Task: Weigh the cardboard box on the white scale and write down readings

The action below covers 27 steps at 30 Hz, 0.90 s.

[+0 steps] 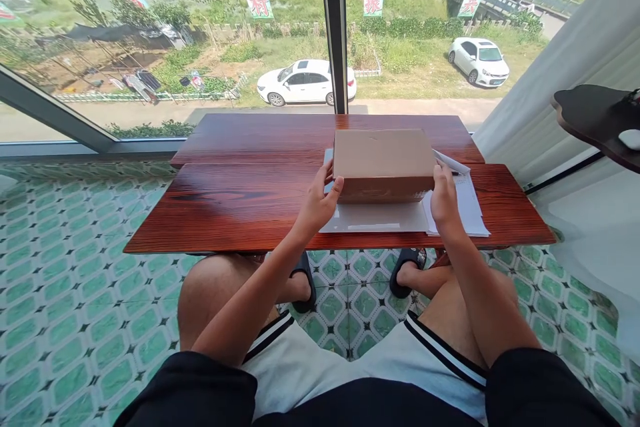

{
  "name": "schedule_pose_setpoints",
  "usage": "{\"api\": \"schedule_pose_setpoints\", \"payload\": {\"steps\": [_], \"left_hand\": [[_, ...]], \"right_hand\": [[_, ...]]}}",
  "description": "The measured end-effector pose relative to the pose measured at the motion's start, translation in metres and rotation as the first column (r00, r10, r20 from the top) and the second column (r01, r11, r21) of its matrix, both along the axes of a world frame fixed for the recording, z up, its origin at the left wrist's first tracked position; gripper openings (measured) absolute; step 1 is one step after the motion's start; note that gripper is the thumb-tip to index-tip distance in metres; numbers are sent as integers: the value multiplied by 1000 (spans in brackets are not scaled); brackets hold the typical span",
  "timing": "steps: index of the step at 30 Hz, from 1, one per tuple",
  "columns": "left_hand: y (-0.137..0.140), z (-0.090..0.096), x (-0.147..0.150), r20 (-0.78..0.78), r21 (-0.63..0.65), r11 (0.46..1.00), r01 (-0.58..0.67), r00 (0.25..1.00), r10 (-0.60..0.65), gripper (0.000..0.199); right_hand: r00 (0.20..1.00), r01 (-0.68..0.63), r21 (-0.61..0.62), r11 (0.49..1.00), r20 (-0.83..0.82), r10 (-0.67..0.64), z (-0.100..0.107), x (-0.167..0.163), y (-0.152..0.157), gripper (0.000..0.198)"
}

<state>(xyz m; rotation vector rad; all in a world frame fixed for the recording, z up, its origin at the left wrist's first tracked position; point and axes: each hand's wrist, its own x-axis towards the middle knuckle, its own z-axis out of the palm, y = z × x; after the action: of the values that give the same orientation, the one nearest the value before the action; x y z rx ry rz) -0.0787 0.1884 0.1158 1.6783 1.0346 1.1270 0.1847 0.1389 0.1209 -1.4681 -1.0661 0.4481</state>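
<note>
A closed brown cardboard box (383, 157) is gripped between my two hands over the table. My left hand (320, 199) holds its left end, thumb on the near corner and fingers along the side. At the opposite end, my right hand (444, 195) presses against the box's right side, its fingers partly hidden. Under the box is a flat, glossy grey sheet (373, 220); I cannot tell whether the box touches it. White papers (467, 207) lie beside my right hand, with a dark pen (457, 174) on them.
The dark red wooden table (240, 207) has a lengthwise seam and stands before a large window with a dark upright frame (340, 33). My knees are close to its front edge. A white curtain (545, 87) and a dark wavy-edged shelf (595, 117) are at the right.
</note>
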Motion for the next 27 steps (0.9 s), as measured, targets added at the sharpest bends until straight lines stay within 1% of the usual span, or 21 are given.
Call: {"api": "schedule_pose_setpoints", "payload": {"steps": [6,12,17,27], "left_hand": [[-6,5,6,-23,76,996,-36,999,38,71],[-6,9,6,-89,110,991,-75,992,86,70],[-6,13,5,-67,142,987,-73,994,83,69],[-8,28,-6,-63,171,979,-107,991,120,70]], "right_hand": [[998,56,4,998,42,-56,-2,-6,3,55],[996,57,40,998,73,-60,2,-13,1,54],[991,85,75,994,95,-92,7,-17,3,50],[992,64,144,988,99,-78,14,-29,10,48]]}}
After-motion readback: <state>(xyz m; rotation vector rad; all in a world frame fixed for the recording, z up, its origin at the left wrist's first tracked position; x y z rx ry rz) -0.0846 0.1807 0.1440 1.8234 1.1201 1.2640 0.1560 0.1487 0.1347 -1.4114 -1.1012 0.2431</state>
